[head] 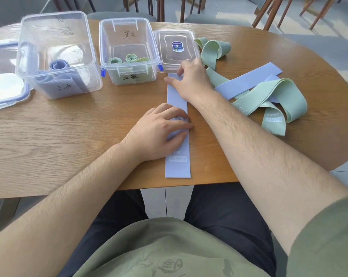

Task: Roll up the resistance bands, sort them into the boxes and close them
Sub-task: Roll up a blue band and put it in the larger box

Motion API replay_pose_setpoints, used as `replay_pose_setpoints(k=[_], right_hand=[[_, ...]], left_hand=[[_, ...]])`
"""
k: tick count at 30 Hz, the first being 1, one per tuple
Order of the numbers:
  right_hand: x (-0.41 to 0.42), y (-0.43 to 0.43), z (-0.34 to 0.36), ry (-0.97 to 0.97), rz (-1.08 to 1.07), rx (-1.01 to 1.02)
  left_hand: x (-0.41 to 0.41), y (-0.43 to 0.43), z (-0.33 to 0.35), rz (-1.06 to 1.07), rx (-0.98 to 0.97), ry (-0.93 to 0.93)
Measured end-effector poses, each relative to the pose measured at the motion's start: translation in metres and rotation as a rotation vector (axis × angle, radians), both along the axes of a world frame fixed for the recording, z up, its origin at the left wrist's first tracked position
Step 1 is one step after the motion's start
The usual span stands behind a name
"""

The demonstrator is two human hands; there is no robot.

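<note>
Lavender band (178,168) lies flat on the wooden desk (59,126), running as a straight strip from the near edge at lower centre of the frame up toward the boxes. The left hand (159,132) sits on its middle stretch, fingers curled over a small raised fold of the fabric and gripping it. The right hand (193,78) reaches further up the frame and presses down on the strip's far end. Its thumb is stretched out to the left across the band, and its fingertips are near the edge of a loose clear lid (177,35).

To the left of that lid stands the middle box (104,47), clear with blue latches, holding rolled green bands (130,57). Further left, in the upper left of the frame, is a larger clear box (35,27) with rolled lavender bands (59,64) inside. A second lid (7,96) with a blue rim lies at the left edge, partly cut off by the frame.

At the right of the frame the unrolled bands lie in a loose heap. A wide green band (285,92) is twisted over itself, a loose lavender strip (249,80) runs diagonally through the heap, and a looped green band (213,48) sits just right of the clear lid. Chair legs show along the top of the frame beyond the desk.
</note>
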State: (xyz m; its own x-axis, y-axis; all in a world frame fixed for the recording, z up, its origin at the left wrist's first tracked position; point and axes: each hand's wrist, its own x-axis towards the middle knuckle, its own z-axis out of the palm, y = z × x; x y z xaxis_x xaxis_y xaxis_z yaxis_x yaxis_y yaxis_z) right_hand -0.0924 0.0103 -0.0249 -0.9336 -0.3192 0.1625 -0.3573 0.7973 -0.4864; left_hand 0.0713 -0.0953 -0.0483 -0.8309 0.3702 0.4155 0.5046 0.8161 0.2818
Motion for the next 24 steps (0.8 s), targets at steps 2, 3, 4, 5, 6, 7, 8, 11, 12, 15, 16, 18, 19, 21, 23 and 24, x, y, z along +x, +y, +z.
replay_pose_setpoints(k=[2,3,4,5,6,7,8,11,12,15,16,18,19,21,23,24], right_hand=[[0.005,0.008,0.001,0.050,0.065,-0.058],[0.008,0.013,0.002,0.058,0.111,-0.056],[0.012,0.017,0.002,0.045,0.160,-0.035],[0.015,0.020,0.001,0.021,0.207,-0.007],[0.019,0.024,0.001,0.002,0.241,0.013],[0.023,0.027,0.001,-0.010,0.259,0.019],[0.026,0.029,0.001,-0.015,0.266,0.016],[0.033,0.038,0.005,-0.043,0.281,0.009],[0.035,0.041,0.006,-0.068,0.285,0.002],[0.041,0.049,0.002,-0.144,0.292,-0.042],[0.043,0.050,0.000,-0.143,0.296,-0.039],[0.045,0.049,-0.002,-0.123,0.304,-0.003],[0.045,0.048,-0.001,-0.118,0.304,0.012],[0.045,0.047,0.000,-0.118,0.304,0.022],[0.046,0.047,0.000,-0.121,0.304,0.018],[0.047,0.048,-0.001,-0.120,0.306,0.012]], left_hand=[[-0.001,0.001,0.000,0.001,-0.001,0.002],[-0.001,0.001,-0.001,0.000,-0.002,0.006],[-0.001,0.001,-0.001,-0.001,-0.003,0.009],[-0.001,0.001,-0.001,-0.003,-0.004,0.013],[-0.001,0.001,-0.002,-0.006,-0.005,0.017],[-0.001,0.000,-0.002,-0.009,-0.004,0.023],[-0.001,0.000,-0.003,-0.010,-0.004,0.029],[-0.001,-0.001,-0.006,-0.003,0.004,0.036],[-0.001,-0.001,-0.007,0.000,0.006,0.039],[-0.001,-0.002,-0.008,0.009,0.009,0.050],[-0.001,-0.001,-0.008,0.009,0.009,0.053],[0.001,-0.001,-0.008,0.005,0.012,0.058],[0.003,0.000,-0.008,0.005,0.017,0.058],[0.008,0.000,-0.007,0.008,0.024,0.057],[0.017,0.001,-0.006,-0.004,0.017,0.059],[0.021,0.001,-0.006,-0.019,0.009,0.061]])
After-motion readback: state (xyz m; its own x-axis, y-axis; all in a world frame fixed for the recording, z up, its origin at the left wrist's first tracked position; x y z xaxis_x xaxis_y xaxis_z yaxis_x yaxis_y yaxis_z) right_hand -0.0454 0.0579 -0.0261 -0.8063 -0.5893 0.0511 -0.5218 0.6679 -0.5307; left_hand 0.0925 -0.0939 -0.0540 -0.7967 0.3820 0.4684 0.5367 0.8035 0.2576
